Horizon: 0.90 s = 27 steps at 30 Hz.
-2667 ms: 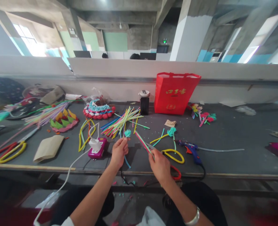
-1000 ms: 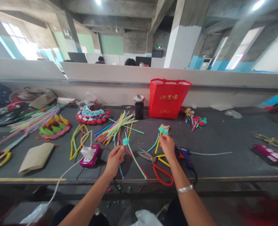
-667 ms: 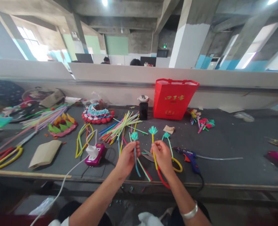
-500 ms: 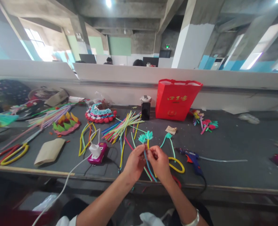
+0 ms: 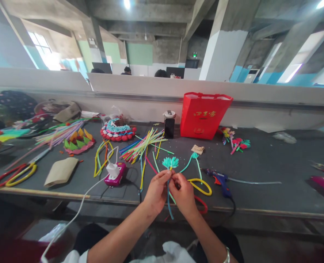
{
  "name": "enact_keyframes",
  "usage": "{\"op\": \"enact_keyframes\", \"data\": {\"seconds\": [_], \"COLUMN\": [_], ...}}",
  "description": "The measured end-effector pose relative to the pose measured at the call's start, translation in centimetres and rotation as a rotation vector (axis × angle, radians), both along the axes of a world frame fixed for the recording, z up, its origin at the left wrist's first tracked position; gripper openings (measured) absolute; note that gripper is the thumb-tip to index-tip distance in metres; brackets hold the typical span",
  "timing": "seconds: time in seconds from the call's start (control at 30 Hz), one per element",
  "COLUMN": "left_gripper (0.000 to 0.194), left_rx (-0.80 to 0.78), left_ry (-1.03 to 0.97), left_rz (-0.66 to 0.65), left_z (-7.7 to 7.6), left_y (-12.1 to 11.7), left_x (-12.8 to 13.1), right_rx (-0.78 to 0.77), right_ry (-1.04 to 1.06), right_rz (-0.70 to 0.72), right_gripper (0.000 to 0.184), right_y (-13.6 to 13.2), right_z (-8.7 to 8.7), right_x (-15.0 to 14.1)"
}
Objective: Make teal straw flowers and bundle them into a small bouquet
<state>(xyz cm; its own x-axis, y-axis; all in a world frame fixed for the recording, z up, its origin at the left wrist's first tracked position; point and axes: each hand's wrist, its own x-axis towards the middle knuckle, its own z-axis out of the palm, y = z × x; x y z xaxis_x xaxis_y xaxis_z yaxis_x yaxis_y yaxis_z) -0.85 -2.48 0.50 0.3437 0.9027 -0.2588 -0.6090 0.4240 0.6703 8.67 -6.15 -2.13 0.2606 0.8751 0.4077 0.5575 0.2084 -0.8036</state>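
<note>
My left hand point(image 5: 156, 190) and my right hand point(image 5: 182, 193) meet above the near edge of the dark table point(image 5: 260, 175). Both pinch the stems of two straw flowers whose teal fringed heads point(image 5: 170, 162) stand side by side just above my fingers. A blue stem point(image 5: 168, 206) hangs down between my hands. Scissors with red and yellow handles point(image 5: 200, 188) lie on the table right behind my right hand, partly hidden by it.
A blue glue gun point(image 5: 219, 179) lies to the right, a pink power strip point(image 5: 115, 174) with a white plug to the left. Loose coloured straws point(image 5: 141, 144), a red bag point(image 5: 204, 115), a dark cup point(image 5: 169, 124), craft pieces and another pair of scissors point(image 5: 16, 174) lie around.
My right hand put the scissors down, picked up a second teal straw flower from the table and brought it to the one in my left hand; both heads now touch.
</note>
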Motion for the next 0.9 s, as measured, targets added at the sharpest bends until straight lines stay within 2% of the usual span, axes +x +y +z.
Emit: {"op": "enact_keyframes", "data": {"seconds": [0.13,0.23,0.3,0.47,0.53,0.63,0.77,0.9], "left_gripper": [0.025,0.028,0.029,0.031,0.032,0.032,0.029,0.027], "left_rx": [0.063,0.123,0.157,0.181,0.183,0.182,0.149,0.111], "left_ry": [0.019,0.019,0.026,0.062,0.071,0.077,0.038,0.025], "left_rz": [0.071,0.15,0.158,0.106,0.09,0.084,0.062,0.056], "left_z": [1.0,2.0,2.4,2.4,2.3,2.4,2.4,2.2], "left_y": [1.1,1.9,1.8,0.1,-0.7,-1.7,-2.5,-2.8], "left_x": [-1.8,-3.5,-4.4,-5.3,-5.3,-5.3,-5.1,-5.0], "right_rx": [-0.059,-0.131,-0.192,-0.401,-0.472,-0.543,-0.536,-0.391], "right_ry": [-0.078,-0.158,-0.199,-0.297,-0.326,-0.344,-0.287,-0.154], "right_rz": [0.074,0.094,0.006,-0.396,-0.477,-0.508,-0.505,-0.489], "right_gripper": [0.012,0.016,0.019,0.02,0.027,0.032,0.033,0.028], "right_y": [-1.0,-0.9,0.0,3.6,4.7,5.7,6.6,6.4], "right_z": [0.0,0.0,0.0,-0.6,-1.1,-1.9,-1.9,-0.5], "right_x": [0.3,2.0,4.0,9.3,10.5,11.2,11.5,11.0]}}
